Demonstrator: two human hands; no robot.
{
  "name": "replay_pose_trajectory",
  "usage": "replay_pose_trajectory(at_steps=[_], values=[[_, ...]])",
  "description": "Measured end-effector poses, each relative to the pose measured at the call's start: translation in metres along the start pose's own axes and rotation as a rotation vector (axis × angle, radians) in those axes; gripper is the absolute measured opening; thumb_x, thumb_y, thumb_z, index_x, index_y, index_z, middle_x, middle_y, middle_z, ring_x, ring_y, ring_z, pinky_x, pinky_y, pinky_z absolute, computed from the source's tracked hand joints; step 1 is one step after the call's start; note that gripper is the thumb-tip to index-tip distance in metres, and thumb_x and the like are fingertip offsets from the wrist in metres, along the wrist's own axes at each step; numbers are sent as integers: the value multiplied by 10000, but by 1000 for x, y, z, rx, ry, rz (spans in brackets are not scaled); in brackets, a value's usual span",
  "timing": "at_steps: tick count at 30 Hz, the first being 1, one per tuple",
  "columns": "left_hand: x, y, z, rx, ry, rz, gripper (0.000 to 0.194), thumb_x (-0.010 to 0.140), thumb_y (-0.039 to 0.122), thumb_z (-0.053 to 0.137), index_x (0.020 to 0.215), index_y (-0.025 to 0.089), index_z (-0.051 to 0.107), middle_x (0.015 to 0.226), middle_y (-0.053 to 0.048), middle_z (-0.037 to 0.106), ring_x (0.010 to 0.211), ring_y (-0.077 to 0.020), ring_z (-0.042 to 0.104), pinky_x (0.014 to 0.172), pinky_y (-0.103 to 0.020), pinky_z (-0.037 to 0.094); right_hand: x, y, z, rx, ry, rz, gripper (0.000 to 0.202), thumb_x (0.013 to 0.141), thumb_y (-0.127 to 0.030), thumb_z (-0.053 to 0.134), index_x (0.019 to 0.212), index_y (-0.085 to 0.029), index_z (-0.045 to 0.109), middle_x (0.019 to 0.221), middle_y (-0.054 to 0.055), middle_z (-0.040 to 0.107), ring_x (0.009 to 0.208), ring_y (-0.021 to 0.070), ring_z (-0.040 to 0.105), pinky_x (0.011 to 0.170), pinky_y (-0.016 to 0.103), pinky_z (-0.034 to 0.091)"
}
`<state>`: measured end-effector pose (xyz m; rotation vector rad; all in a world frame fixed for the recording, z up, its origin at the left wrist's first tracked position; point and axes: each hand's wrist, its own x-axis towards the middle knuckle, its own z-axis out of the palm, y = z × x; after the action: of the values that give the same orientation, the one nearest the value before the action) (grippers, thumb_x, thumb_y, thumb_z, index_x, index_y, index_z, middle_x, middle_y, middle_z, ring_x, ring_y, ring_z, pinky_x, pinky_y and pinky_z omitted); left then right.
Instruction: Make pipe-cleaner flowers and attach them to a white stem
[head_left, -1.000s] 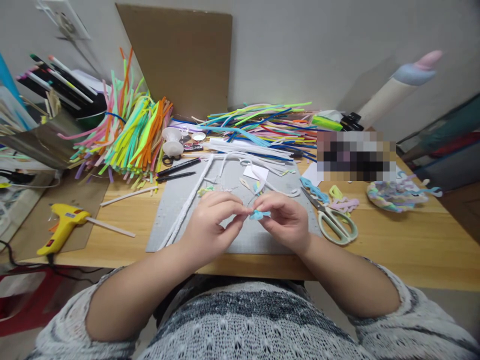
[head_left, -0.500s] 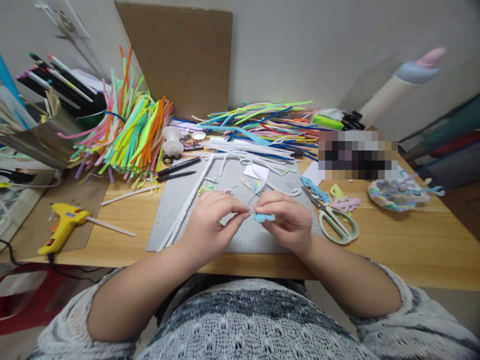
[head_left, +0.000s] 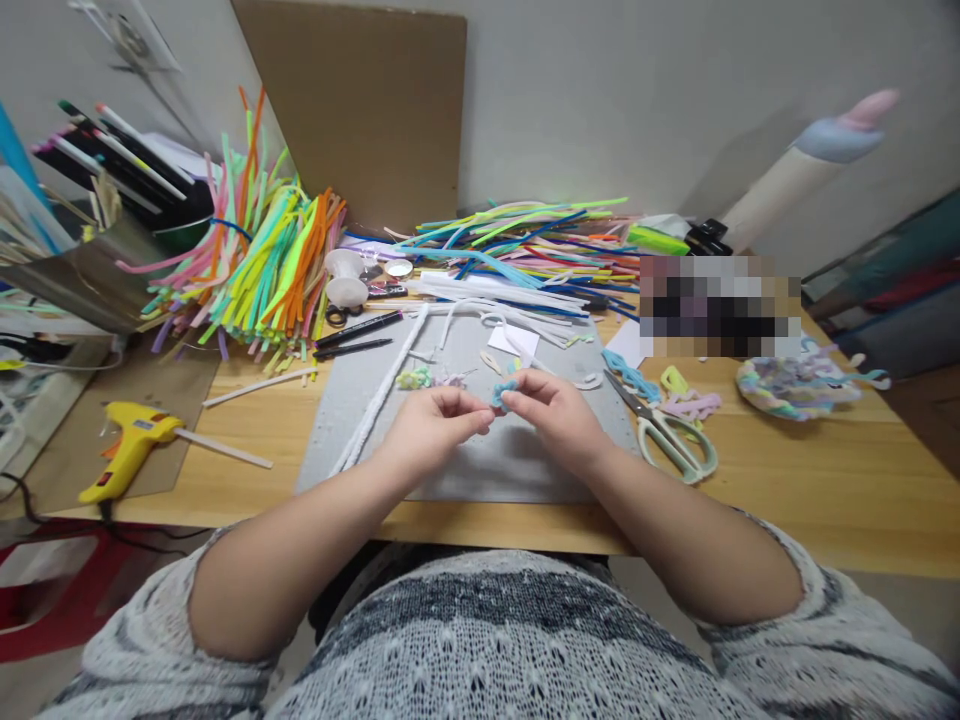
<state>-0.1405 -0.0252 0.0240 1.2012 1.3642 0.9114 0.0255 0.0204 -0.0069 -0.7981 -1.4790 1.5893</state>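
Observation:
Pinched in my right hand [head_left: 561,408] is a small light-blue fuzzy piece [head_left: 504,394], bent like pipe cleaner into petal-like loops. My left hand [head_left: 441,425] is closed, thumb against fingers, with its tips right by the piece's left edge; whether it grips a thin wire or stem there is hidden. Both hands hover over a grey cutting mat [head_left: 480,482]. Just beyond them lie a white paper piece [head_left: 513,343], a yellow-green fuzzy piece [head_left: 415,379] and a pale lilac one [head_left: 450,380].
White pipe cleaners [head_left: 384,390] cross the mat's left side. Scissors [head_left: 675,445] lie at right near blue twisted loops [head_left: 631,376]. A yellow glue gun [head_left: 127,450] rests at left. Bundled pipe cleaners [head_left: 270,270] stand behind, beside black pens [head_left: 358,336] and wire spools [head_left: 346,280].
The blue piece has been turned up and moved slightly left and away from me. My left hand's fingertips have shifted from a thin stem to beside the piece's edge.

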Motion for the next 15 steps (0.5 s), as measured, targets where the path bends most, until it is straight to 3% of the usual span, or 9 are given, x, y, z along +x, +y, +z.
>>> replay_pose_trajectory(at_steps=[4,7,12,15], values=[[9,-11,-2,-152,-66,-185,177,649,320,703,659,158,632,561,11,604,415,-51,349,422,-216,233,8,2,-5,48,-82,162,238,725,-384,682,726,-152,630,653,-8,620,633,101,538,660,260,420],[11,-15,0,-263,-120,-261,213,615,334,721,657,152,619,576,8,589,409,-43,321,408,-212,183,10,3,-6,22,-104,215,270,706,-406,691,694,-143,630,626,-10,613,607,94,526,637,252,401],[7,-17,12,-343,-68,-316,245,581,312,737,667,138,588,608,-1,592,425,-39,354,407,-197,199,9,9,-4,-7,-56,189,283,678,-407,710,676,-151,589,605,-30,588,586,87,506,627,244,387],[2,-20,14,-228,-48,-280,239,641,346,692,686,147,567,626,-1,589,434,-54,388,420,-206,264,9,12,-4,-123,-78,150,291,714,-428,666,688,-155,570,615,-31,567,588,94,494,613,248,381]])
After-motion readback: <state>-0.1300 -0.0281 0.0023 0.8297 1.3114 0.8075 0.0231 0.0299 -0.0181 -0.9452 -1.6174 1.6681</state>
